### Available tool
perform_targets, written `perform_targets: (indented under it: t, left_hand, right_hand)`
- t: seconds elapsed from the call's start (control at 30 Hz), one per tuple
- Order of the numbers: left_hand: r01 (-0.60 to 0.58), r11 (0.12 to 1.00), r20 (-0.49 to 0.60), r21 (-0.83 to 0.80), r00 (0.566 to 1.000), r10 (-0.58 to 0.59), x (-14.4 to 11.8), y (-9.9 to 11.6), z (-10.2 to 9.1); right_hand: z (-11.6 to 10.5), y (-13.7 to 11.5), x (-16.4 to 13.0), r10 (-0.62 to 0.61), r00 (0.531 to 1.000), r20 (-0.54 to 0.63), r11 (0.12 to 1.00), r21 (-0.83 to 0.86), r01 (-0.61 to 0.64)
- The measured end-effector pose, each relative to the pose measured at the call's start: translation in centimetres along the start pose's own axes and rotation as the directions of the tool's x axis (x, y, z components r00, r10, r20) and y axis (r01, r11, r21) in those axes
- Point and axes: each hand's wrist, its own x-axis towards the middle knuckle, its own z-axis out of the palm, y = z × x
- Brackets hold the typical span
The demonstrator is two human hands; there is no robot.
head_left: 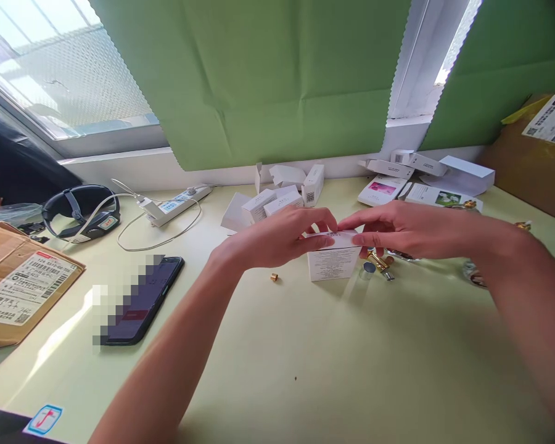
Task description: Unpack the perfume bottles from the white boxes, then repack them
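White card is what both hands are working: a small printed box (333,256) is standing on the pale green bench (305,357), mid-scene. The left hand (277,237) is pinching its top edge, fingers (321,240) closed on the flap; the right hand (398,228) is pressing from the right, fingers together on the lid. Judging by the grip, keeping the box steady and pushing evenly along the flap matters, since gold-coloured small parts (379,262) are lying just beside it.

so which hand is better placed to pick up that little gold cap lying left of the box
Left, probably. The left hand rests on the white box on the side where the gold cap lies, just below its wrist. The right hand is across the box.
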Motion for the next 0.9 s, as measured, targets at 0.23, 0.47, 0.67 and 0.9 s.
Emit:
perform_targets:
  t: [0.23,0.47,0.67,0.9]
  left_hand:
    - [0.003,1.0,0.007,0.007,1.0,-0.003,-0.01,0.07,0.13]
    - [-0.008,1.0,0.007,0.024,1.0,0.008,-0.09,0.0,0.07]
    - [-0.009,0.999,0.002,0.041,1.0,0.009,-0.04,0.15,0.04]
    - [-0.025,1.0,0.009,0.018,1.0,0.025,0.03,-0.19,0.29]
  right_hand:
    - [0.11,-0.02,-0.08,-0.004,1.0,0.02,1.0,0.01,0.004]
    - [0.07,-0.23,0.06,-0.012,1.0,0.022,1.0,0.025,0.012]
    - [0.1,-0.43,-0.02,-0.018,1.0,0.018,1.0,0.009,0.018]
    - [0.15,-0.66,-0.17,-0.008,1.0,0.016,1.0,-0.002,0.008]
